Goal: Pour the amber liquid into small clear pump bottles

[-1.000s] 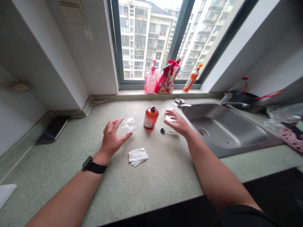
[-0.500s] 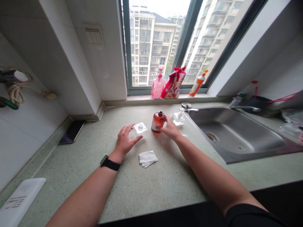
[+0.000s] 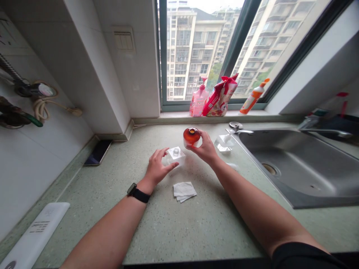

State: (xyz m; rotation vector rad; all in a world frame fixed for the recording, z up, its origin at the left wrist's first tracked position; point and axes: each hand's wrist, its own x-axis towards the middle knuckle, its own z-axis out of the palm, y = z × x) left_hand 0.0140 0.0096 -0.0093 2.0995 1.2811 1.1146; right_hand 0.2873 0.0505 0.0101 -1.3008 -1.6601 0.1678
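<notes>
My left hand (image 3: 158, 166) curls around a clear square bottle (image 3: 179, 158) on the counter, thumb at its front and fingers at its left side. This bottle has an uncapped round neck. In my right hand (image 3: 206, 149) is an amber bottle (image 3: 191, 138) with an open mouth, gripped from its right side, just behind and to the right of the clear one. It looks raised and tipped slightly toward me. Below them lies a folded white tissue (image 3: 184, 191). Right of my right hand stands another clear square bottle (image 3: 224, 144) with a white pump top.
A steel sink (image 3: 294, 186) takes up the right side, with a faucet (image 3: 238, 130) at its corner. A phone (image 3: 98, 152) and a long white object (image 3: 42, 231) lie at left. On the windowsill are a pink pump bottle (image 3: 198, 101), a red bag (image 3: 220, 97) and an orange bottle (image 3: 254, 98).
My right hand has lifted the amber bottle and tipped its mouth slightly toward me, close to the clear bottle. My left hand stays around the clear bottle. The view has shifted left.
</notes>
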